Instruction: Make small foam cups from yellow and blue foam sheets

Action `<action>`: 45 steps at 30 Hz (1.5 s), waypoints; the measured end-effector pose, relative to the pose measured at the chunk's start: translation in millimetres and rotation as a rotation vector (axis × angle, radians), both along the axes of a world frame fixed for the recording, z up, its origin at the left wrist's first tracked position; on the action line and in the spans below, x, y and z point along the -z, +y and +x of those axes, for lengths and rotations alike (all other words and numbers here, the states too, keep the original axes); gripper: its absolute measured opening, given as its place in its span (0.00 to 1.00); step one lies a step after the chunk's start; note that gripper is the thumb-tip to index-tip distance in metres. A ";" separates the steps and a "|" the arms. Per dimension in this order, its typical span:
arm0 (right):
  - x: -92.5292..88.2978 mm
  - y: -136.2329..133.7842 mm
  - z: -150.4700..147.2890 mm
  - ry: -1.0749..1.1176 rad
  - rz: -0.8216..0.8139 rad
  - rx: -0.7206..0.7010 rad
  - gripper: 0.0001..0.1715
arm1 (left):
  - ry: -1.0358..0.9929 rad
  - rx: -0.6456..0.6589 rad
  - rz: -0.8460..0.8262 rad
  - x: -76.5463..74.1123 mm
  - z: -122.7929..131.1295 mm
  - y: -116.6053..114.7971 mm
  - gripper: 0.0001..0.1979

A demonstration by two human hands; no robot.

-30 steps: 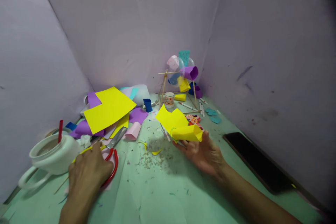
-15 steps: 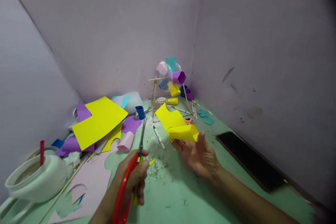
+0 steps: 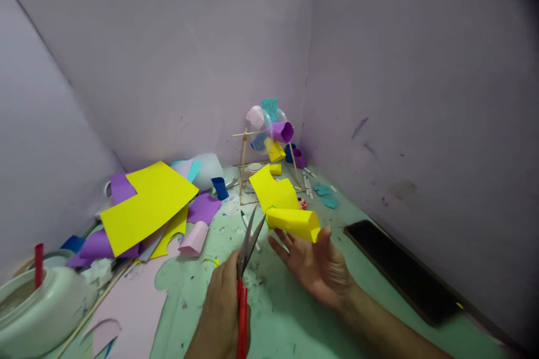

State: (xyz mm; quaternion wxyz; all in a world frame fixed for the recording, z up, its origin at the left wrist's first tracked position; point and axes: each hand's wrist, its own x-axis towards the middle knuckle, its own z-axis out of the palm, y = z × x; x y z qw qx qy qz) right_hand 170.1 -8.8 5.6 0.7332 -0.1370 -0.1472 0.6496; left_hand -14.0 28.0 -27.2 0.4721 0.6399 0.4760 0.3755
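My left hand (image 3: 223, 305) is closed around the red handles of a pair of scissors (image 3: 248, 247). Their blades are spread and point up and away from me, with the tips close to the left side of a yellow sheet of paper (image 3: 275, 190). That sheet has a notch cut in its top edge and is curled over at the bottom, where a green line is drawn. My right hand (image 3: 314, 269) holds the curled part from below, palm up, thumb at its right end; the fingertips are partly hidden. A small yellow scrap (image 3: 215, 262) lies left of the scissors.
Purple, pink and yellow paper (image 3: 147, 210) lies heaped at the left, behind a white pot (image 3: 46, 297) with a red stick. A stick frame with a wheel of paper cups (image 3: 281, 132) stands at the back. A dark phone (image 3: 400, 272) lies along the right wall.
The scissors' blades have gone from closed to spread, and my left hand has brought them right, up to the yellow paper. The view has tilted up slightly.
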 end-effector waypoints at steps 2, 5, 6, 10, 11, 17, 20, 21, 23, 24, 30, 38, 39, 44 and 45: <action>0.2 -2.1 -5.0 -0.006 0.017 -0.024 0.33 | 0.078 -0.029 -0.019 -5.1 2.6 -2.1 0.27; 1.1 -5.9 -11.9 -0.041 0.041 -0.059 0.32 | 0.182 -0.040 -0.019 -15.8 5.9 -7.2 0.27; 1.4 -7.1 -13.7 -0.055 0.051 -0.065 0.33 | 0.180 -0.047 -0.017 -18.5 6.0 -8.6 0.27; 2.5 -9.7 -17.5 -0.091 0.101 -0.051 0.35 | 0.082 -0.090 0.005 -21.7 4.9 -11.6 0.24; 2.6 -9.3 -17.6 -0.093 0.108 -0.050 0.35 | 0.063 -0.087 0.019 -21.2 5.0 -12.0 0.23; 10.1 4.0 -8.0 -0.083 -0.082 -0.102 0.29 | 0.062 -0.029 0.092 -17.4 5.8 -13.6 0.21; 20.7 14.2 3.1 -0.116 -0.329 -0.124 0.20 | 0.143 -0.041 0.126 -22.3 1.4 -11.8 0.21; 24.4 17.3 7.1 -0.133 -0.386 -0.133 0.19 | 0.177 -0.040 0.129 -25.6 -0.5 -10.7 0.21; 31.2 22.8 14.4 -0.168 -0.436 -0.155 0.16 | 0.250 -0.039 0.118 -33.3 -3.9 -8.2 0.21; 34.0 25.2 17.5 -0.184 -0.440 -0.168 0.16 | 0.286 -0.033 0.104 -37.0 -5.2 -7.0 0.21; 44.2 35.5 23.4 -0.276 -0.489 -0.184 0.05 | 0.403 -0.023 0.130 -44.7 -7.9 -4.9 0.21; 27.4 32.4 16.0 -0.250 -0.356 0.100 0.09 | 0.485 0.051 0.184 -50.6 -5.1 -13.7 0.20; 23.9 30.3 15.5 -0.246 -0.336 0.138 0.08 | 0.490 0.069 0.203 -51.6 -4.8 -15.1 0.21; 10.8 19.8 11.1 -0.225 -0.252 0.252 0.10 | 0.529 0.105 0.204 -55.8 -2.3 -20.1 0.20; 8.9 18.5 10.0 -0.220 -0.236 0.262 0.10 | 0.534 0.108 0.199 -56.4 -1.8 -20.5 0.20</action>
